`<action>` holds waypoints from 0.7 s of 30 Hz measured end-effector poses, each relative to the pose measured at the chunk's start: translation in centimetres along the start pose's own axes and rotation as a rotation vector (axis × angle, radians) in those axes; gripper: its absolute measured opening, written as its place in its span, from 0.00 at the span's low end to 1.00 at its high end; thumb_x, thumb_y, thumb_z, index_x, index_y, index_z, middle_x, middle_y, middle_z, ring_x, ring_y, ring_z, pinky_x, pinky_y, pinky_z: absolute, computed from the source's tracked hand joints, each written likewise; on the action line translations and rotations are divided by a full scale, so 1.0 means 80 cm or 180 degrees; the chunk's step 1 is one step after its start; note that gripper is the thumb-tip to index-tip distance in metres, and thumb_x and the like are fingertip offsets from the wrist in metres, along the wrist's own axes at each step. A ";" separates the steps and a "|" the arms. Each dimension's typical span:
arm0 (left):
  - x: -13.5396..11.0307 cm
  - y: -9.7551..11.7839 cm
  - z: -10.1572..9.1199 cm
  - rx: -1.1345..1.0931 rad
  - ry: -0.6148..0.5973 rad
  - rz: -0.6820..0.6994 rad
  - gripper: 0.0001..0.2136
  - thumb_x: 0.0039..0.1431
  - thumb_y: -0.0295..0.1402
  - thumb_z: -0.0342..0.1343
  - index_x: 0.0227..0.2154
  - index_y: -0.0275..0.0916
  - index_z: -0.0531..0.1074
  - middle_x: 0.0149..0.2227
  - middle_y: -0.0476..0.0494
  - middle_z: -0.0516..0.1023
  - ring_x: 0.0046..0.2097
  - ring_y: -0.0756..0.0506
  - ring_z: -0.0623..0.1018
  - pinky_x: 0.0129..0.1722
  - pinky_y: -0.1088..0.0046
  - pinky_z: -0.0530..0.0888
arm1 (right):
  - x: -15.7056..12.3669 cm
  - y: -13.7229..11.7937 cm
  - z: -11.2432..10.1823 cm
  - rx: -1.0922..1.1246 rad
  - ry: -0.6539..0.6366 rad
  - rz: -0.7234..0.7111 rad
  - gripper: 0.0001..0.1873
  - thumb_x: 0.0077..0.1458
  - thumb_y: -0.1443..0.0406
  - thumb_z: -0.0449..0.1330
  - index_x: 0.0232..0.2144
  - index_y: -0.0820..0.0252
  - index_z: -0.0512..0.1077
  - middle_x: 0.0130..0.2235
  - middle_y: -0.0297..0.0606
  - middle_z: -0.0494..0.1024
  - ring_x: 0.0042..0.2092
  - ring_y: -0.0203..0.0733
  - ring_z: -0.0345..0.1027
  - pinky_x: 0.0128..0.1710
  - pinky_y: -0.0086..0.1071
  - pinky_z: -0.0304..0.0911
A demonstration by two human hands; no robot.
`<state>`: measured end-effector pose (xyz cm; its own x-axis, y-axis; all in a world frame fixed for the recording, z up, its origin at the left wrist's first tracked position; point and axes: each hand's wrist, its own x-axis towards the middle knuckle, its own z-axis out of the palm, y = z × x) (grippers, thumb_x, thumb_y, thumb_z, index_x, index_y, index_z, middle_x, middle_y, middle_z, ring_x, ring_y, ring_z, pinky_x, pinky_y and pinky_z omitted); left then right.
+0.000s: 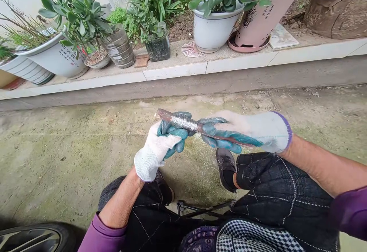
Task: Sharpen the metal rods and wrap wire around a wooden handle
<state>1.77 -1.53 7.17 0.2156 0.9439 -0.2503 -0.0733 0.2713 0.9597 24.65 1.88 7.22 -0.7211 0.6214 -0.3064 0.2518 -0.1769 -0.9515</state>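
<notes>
Over ground (86, 141), L hand (160, 141) (gloved) w/ fingers curled round wire-bound stick (185, 122), R hand (233, 130) lengthwise, fingers pinching it.

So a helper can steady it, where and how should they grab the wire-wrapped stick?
Probably by the bare left end of the stick, from the left: that short end juts past the wire and the left hand, while the right hand lies along the other stretch.

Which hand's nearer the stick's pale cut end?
Left. The left hand is around the stick at the wire wrap, close to the cut end; the right hand is farther along, past the wrap.
</notes>
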 end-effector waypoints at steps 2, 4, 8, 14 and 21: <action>0.005 -0.005 0.003 0.0010 0.0206 0.0050 0.19 0.45 0.37 0.67 0.42 0.39 0.80 0.17 0.55 0.70 0.15 0.56 0.58 0.15 0.79 0.54 | 0.005 0.002 0.002 -0.0592 0.0530 -0.0362 0.20 0.57 0.48 0.62 0.33 0.59 0.73 0.28 0.36 0.75 0.24 0.35 0.63 0.20 0.28 0.62; 0.009 -0.007 0.005 0.0072 0.0384 0.0038 0.12 0.45 0.37 0.66 0.34 0.38 0.79 0.17 0.54 0.70 0.15 0.57 0.57 0.14 0.79 0.52 | 0.008 0.002 0.005 -0.1150 0.1206 -0.0713 0.14 0.57 0.54 0.62 0.37 0.58 0.75 0.33 0.39 0.78 0.31 0.38 0.68 0.27 0.30 0.66; 0.010 -0.002 0.003 0.0049 0.0121 0.0017 0.17 0.44 0.38 0.67 0.39 0.39 0.79 0.18 0.56 0.69 0.15 0.57 0.58 0.14 0.80 0.53 | 0.000 0.003 0.005 -0.0766 0.0856 -0.0384 0.16 0.57 0.51 0.60 0.34 0.58 0.73 0.28 0.35 0.73 0.26 0.36 0.62 0.22 0.29 0.61; 0.006 0.000 0.006 -0.0039 -0.0431 -0.0076 0.25 0.43 0.36 0.69 0.47 0.37 0.79 0.18 0.56 0.70 0.13 0.58 0.57 0.12 0.80 0.53 | -0.005 0.013 -0.003 -0.0221 -0.0252 -0.0014 0.26 0.63 0.43 0.52 0.33 0.59 0.72 0.23 0.34 0.71 0.19 0.35 0.58 0.19 0.31 0.60; 0.020 -0.005 0.013 -0.0246 0.0384 0.0239 0.22 0.46 0.35 0.65 0.46 0.34 0.76 0.18 0.57 0.69 0.14 0.57 0.57 0.12 0.81 0.51 | 0.012 0.009 0.016 -0.3189 0.1982 -0.0784 0.18 0.60 0.63 0.58 0.53 0.58 0.73 0.52 0.47 0.79 0.45 0.50 0.76 0.46 0.43 0.71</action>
<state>3.14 -0.33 6.50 0.0884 0.9766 -0.1961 -0.1604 0.2083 0.9648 23.33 1.38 6.18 -0.4546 0.8657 0.2095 0.7394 0.4979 -0.4531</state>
